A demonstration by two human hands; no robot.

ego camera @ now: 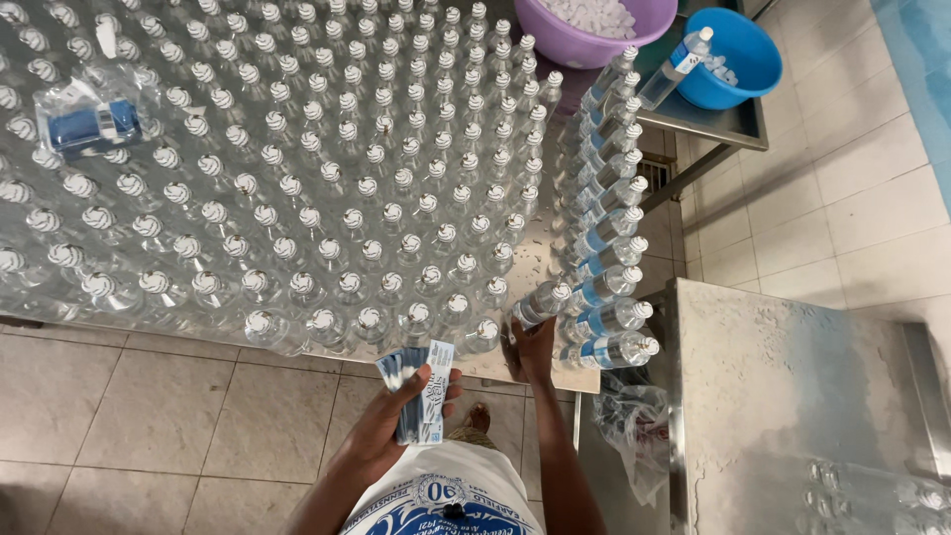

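Fingers of my left hand (pixel 396 426) are curled shut around a fanned stack of labels (pixel 416 391), thin blue-and-white paper strips, held low at the near edge of the worktop (pixel 535 372). They look light, limp and easy to crease, so I judge a flat pinch across the lower half of the stack suits them best, with the thumb free to slide one strip off the top.

Just beyond, my right hand (pixel 532 349) rests against the bottom of a bare bottle (pixel 540 302) tipped on its side at the worktop's near edge; whether those fingers are clamped on it or only touching I cannot tell, since the hand shows mostly its back. Clear thin plastic like this will likely be smooth and slippery, and, if full, fairly heavy, so the ribbed middle seems the safest place to grip.

To the right, a row of labelled bottles (pixel 606 238) lies on its side, running away from me. Left and farther off stand the capped bottles (pixel 297 168), packed close, with a wrapped label pack (pixel 94 124) lying on top. At the far end sit a purple basin (pixel 594 30) and a blue basin (pixel 733 59).
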